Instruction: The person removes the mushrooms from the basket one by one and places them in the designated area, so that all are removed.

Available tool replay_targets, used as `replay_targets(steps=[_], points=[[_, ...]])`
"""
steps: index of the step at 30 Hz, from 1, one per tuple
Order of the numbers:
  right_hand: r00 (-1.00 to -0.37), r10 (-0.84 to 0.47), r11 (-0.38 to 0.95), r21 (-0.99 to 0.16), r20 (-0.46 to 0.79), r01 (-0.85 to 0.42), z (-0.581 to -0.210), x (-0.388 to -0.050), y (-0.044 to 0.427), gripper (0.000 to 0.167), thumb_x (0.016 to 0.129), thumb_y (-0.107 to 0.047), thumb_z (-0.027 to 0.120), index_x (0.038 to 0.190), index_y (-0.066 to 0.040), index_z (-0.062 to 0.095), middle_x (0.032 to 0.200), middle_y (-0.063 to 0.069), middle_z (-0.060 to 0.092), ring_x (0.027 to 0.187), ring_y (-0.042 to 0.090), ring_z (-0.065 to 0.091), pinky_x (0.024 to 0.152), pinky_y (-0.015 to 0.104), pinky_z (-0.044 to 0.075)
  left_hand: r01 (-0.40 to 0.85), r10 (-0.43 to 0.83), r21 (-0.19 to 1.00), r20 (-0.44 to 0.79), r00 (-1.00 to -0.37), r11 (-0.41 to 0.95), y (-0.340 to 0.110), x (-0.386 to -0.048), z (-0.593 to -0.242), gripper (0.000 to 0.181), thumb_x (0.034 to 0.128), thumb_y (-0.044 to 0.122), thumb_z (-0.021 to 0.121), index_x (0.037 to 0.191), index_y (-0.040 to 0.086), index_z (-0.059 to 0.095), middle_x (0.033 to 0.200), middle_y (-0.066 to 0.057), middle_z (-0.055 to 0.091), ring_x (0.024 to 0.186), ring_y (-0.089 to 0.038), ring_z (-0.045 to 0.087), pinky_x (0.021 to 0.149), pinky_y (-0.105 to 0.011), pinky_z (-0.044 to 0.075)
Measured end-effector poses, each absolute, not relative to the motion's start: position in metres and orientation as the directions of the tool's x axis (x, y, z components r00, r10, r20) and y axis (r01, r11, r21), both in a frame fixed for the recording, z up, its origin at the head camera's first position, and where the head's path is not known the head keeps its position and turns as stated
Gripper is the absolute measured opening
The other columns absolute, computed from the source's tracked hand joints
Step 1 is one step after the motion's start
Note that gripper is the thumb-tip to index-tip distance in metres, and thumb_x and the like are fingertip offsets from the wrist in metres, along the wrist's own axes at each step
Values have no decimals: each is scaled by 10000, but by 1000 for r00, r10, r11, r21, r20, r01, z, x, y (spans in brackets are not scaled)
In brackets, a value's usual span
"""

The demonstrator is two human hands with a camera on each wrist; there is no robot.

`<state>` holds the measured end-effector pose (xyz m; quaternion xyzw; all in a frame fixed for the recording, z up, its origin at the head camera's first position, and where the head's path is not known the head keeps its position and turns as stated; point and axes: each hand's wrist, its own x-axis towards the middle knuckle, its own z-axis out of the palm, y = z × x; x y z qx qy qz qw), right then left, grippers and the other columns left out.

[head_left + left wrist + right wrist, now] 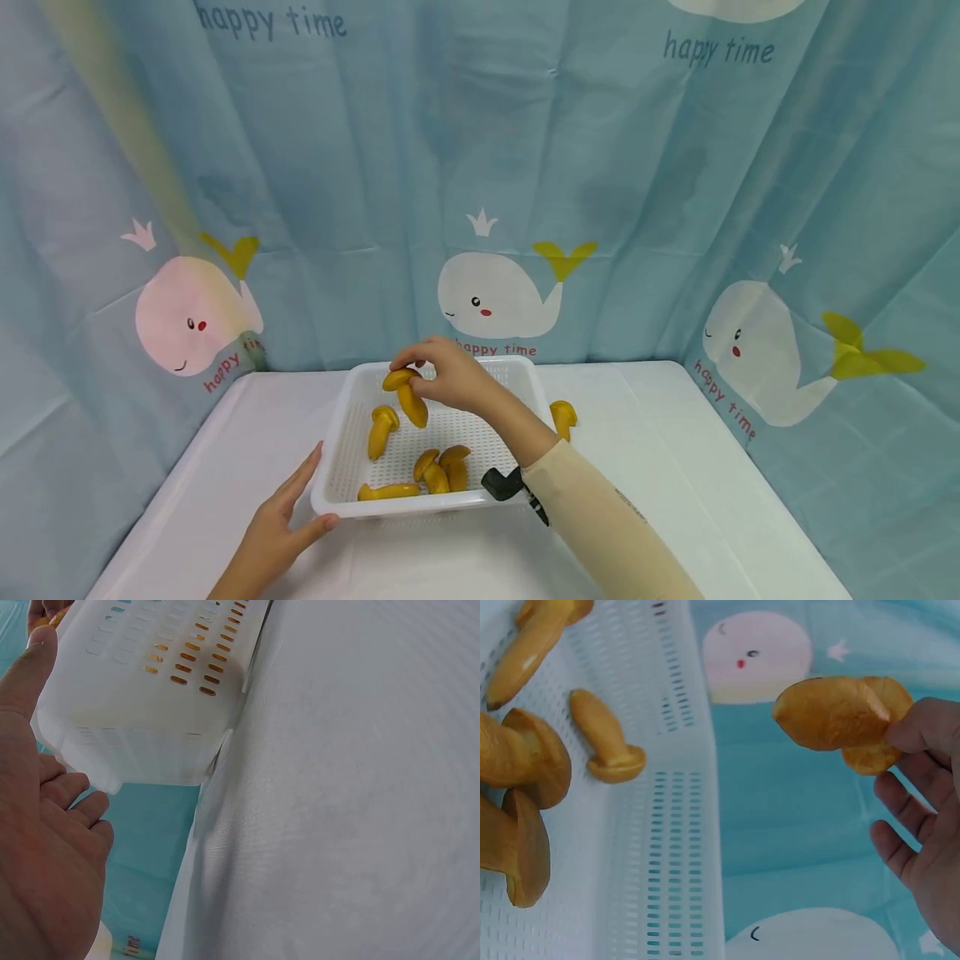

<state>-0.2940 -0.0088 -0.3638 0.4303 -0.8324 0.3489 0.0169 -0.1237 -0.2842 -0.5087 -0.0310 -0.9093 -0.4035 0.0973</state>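
My right hand (452,377) pinches a yellow-brown mushroom (412,404) by its cap, above the far left part of a white plastic basket (330,475). In the right wrist view the held mushroom (829,712) points its stem toward the basket, apart from it. Several similar mushrooms lie in the basket, among them one at the left (381,433) and another along the front wall (388,492). My left hand (273,529) is at the basket's front left corner, thumb and fingers spread; whether it touches the rim I cannot tell.
Another mushroom (562,417) lies on the white table (645,483) just right of the basket, partly hidden by the right forearm. A blue curtain (360,208) with whale prints stands behind and at both sides. A black device (504,483) is strapped to the right wrist.
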Motion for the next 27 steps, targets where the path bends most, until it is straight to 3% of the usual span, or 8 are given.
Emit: replay_targets(steps=[5, 14, 21, 27], points=[[-651, -651, 364, -592, 390, -719, -359, -281, 11, 255, 975, -131, 673, 1183, -266, 732, 1150, -140, 660, 1092, 102, 578, 961, 276, 528, 133, -20, 738, 194, -981, 662, -284, -123, -507, 1018, 849, 387, 837, 1642, 325, 201, 1683, -69, 229, 1480, -499, 289, 1033, -727, 369], [-685, -523, 349, -606, 507, -715, -357, -260, 54, 251, 955, -131, 690, 1144, -287, 743, 1135, -184, 662, 1123, 73, 580, 1030, 377, 523, 142, -19, 733, 206, -978, 665, -283, -124, -508, 1013, 852, 382, 836, 1637, 351, 197, 1682, -28, 225, 1485, -467, 286, 1043, -707, 378], [-698, -451, 340, -617, 555, -710, -363, -246, 84, 303, 936, -81, 699, 1153, -288, 748, 1160, -186, 669, 1165, 47, 572, 1067, 411, 504, 130, -27, 724, 201, -979, 677, -284, -122, -507, 1007, 862, 382, 826, 1640, 341, 188, 1681, -58, 240, 1511, -297, 240, 1057, -656, 373], [-696, -415, 325, -619, 586, -715, -372, -237, 114, 345, 932, -23, 703, 1183, -257, 745, 1175, -129, 701, 1158, 103, 607, 1110, 393, 494, 122, -23, 731, 186, -982, 672, -283, -123, -507, 1001, 867, 376, 822, 1640, 343, 186, 1679, -93, 246, 1481, -474, 291, 1040, -689, 371]])
